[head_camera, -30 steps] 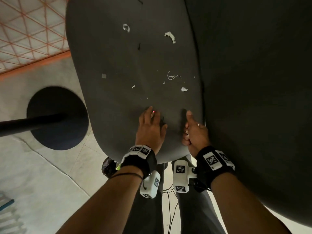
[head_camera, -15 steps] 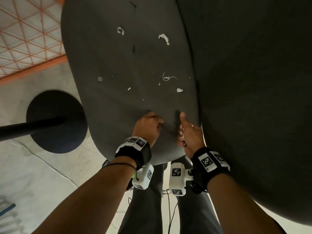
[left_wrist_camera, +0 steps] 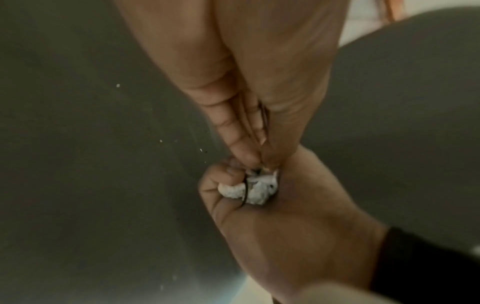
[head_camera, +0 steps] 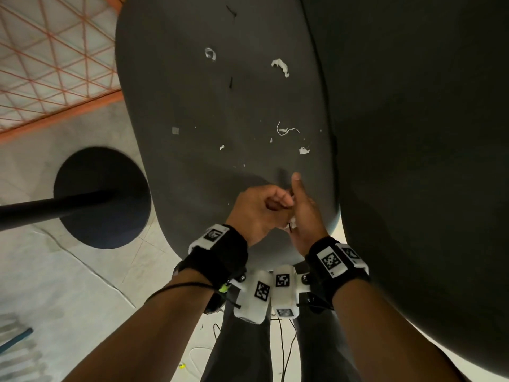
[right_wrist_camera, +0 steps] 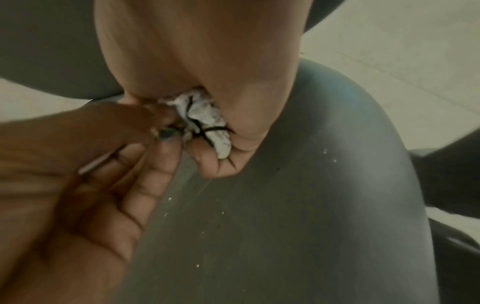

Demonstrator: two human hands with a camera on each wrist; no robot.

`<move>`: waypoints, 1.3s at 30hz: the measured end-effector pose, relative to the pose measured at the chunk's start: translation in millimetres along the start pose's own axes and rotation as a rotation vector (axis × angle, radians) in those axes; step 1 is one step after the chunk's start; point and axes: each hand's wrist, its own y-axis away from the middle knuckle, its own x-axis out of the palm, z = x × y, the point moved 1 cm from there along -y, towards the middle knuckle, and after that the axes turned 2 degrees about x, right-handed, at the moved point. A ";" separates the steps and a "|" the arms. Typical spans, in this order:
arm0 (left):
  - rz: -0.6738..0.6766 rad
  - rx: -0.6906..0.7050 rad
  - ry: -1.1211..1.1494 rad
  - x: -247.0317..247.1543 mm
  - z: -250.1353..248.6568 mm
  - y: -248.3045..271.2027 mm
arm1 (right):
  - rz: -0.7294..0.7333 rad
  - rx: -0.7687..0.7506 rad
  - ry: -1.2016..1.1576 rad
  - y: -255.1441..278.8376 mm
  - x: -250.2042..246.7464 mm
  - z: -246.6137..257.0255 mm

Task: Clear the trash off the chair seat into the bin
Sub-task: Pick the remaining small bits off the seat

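Observation:
The dark grey chair seat (head_camera: pixel 192 106) carries several white paper scraps, among them a torn strip (head_camera: pixel 281 66), a curl (head_camera: pixel 210 53), a thin thread (head_camera: pixel 286 130) and a chip (head_camera: pixel 303 150). A black thread (head_camera: pixel 230 82) lies there too. Both hands meet at the seat's near edge. My right hand (head_camera: pixel 300 216) holds a wad of white scraps and black threads (right_wrist_camera: pixel 205 117) in its curled fingers, thumb pointing up. My left hand (head_camera: pixel 264 205) pinches a small dark scrap (right_wrist_camera: pixel 166 131) and touches it to that wad (left_wrist_camera: pixel 257 189).
A large dark cushion (head_camera: pixel 413 133) borders the seat on the right. To the left, a black pole on a round base (head_camera: pixel 102 197) stands on the pale floor, with an orange-lined grid (head_camera: pixel 41 64) beyond. Cables (head_camera: pixel 283 340) trail by my legs.
My left hand left the seat surface, closed its fingers and moved right until it met the right hand. The right hand stayed at the seat's near edge.

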 end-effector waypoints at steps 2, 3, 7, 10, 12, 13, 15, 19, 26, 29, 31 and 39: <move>-0.027 0.077 -0.185 2.6 -1.0 -3.8 | 0.019 0.006 -0.013 2.1 3.2 4.3; -0.024 0.115 -0.284 3.5 -1.9 -6.2 | 0.007 0.009 -0.003 1.9 3.0 5.2; 0.069 0.081 -0.349 5.3 -9.8 -9.9 | -0.077 -0.008 0.022 -0.7 -2.7 8.2; 0.315 0.010 -0.295 0.7 -17.6 -12.7 | -0.110 -0.008 -0.067 -2.8 -14.4 14.2; 0.460 -0.003 -0.325 -6.2 -25.4 -20.4 | -0.139 -0.003 -0.049 -4.6 -21.9 17.9; 0.453 0.031 -0.352 -12.0 -30.1 -29.0 | -0.162 -0.006 -0.022 -6.3 -24.4 18.3; 0.282 0.129 -0.415 -26.9 -43.2 -56.3 | -0.205 -0.012 0.013 -7.5 -25.5 19.9; -0.122 0.256 -0.918 -58.9 -74.8 -127.4 | -0.197 -0.043 0.105 -7.5 -23.7 20.5; -0.077 0.387 -1.298 -51.7 -94.7 -210.4 | -0.272 -0.161 0.175 -9.3 -28.6 14.7; -0.110 0.432 -1.319 -55.4 -89.9 -210.9 | -0.309 -0.156 0.175 -9.6 -33.9 12.2; -0.092 0.401 -1.289 -58.7 -87.2 -205.7 | -0.337 -0.142 0.166 -9.8 -35.3 10.7; -0.082 0.324 -1.002 -23.6 -49.9 -140.4 | -0.343 -0.095 0.053 -5.9 -30.2 16.4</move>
